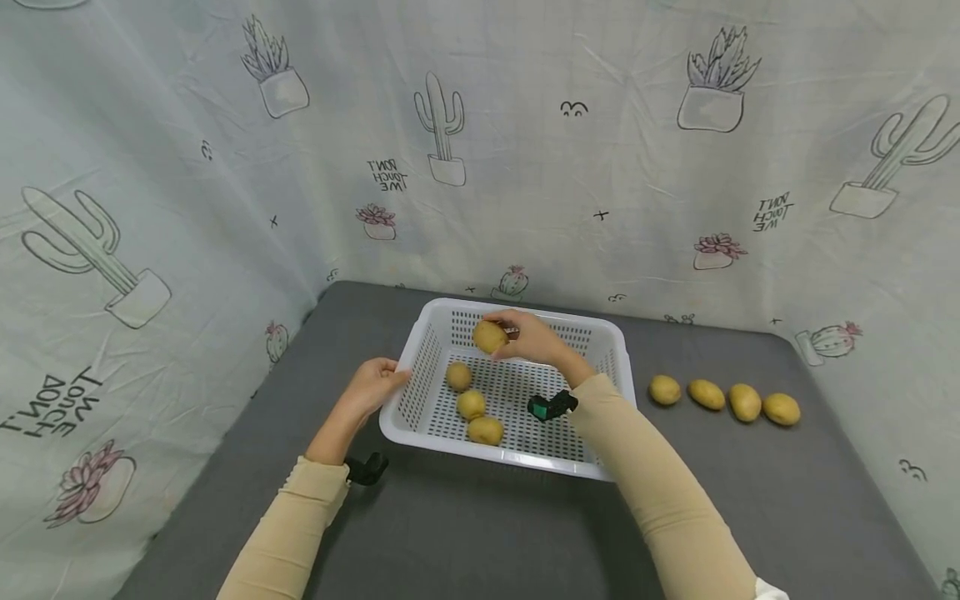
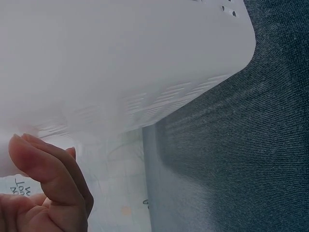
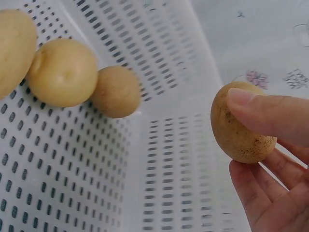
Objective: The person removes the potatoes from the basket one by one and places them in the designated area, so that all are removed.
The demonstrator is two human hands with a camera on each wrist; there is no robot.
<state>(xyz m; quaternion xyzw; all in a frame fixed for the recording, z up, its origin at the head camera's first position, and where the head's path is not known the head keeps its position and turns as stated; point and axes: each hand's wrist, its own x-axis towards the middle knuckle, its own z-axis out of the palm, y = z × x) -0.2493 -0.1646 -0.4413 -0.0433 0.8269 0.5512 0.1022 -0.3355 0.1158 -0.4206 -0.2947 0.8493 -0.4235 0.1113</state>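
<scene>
A white perforated plastic basket point(image 1: 517, 457) stands on the grey table. My left hand point(image 1: 372, 384) grips its left rim; in the left wrist view the curled fingers point(image 2: 53, 171) are at the basket's edge. Above the far left part of the basket, my right hand point(image 1: 531, 337) holds a potato point(image 1: 489, 337) between thumb and fingers. The right wrist view shows this potato point(image 3: 239, 123) with brown rough spots on its skin. Inside the basket, along its left side, lie three potatoes: a far one point(image 1: 458, 377), a middle one point(image 1: 471, 405) and a near one point(image 1: 485, 431).
Right of the basket, a row of several potatoes point(image 1: 707, 395) lies on the grey tabletop point(image 1: 480, 533). A pale curtain point(image 1: 525, 167) printed with cacti hangs behind and beside the table. Each wrist wears a black camera mount, the right one point(image 1: 551, 406) over the basket.
</scene>
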